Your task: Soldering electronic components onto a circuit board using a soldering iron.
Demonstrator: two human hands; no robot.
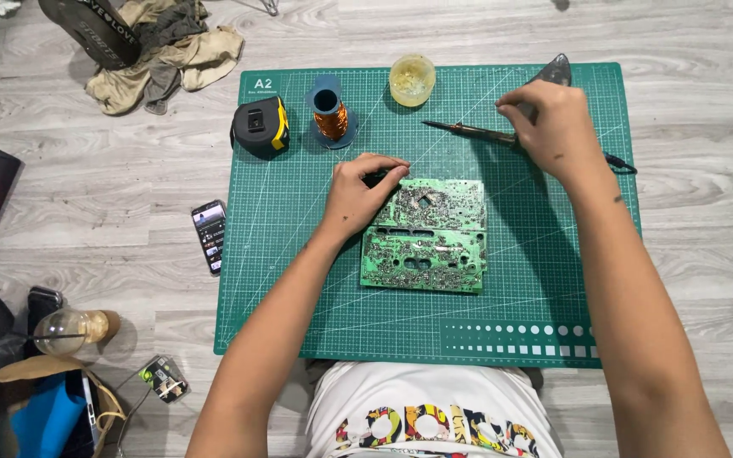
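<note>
A green circuit board (426,242) lies solder side up in the middle of a green cutting mat (316,288). My left hand (362,191) grips the board's upper left corner, fingers curled over its edge. At the mat's upper right, my right hand (553,127) is closed around the handle of a soldering iron (468,131). The iron's tip points left, above the board and apart from it. Its cord trails off to the right.
On the mat's far edge sit a black and yellow tape measure (259,125), a spool of copper wire (330,114) and a small yellowish jar (411,80). A phone (210,235) lies left of the mat. Crumpled cloth (171,51), a bulb (69,329) and bags lie on the wood floor.
</note>
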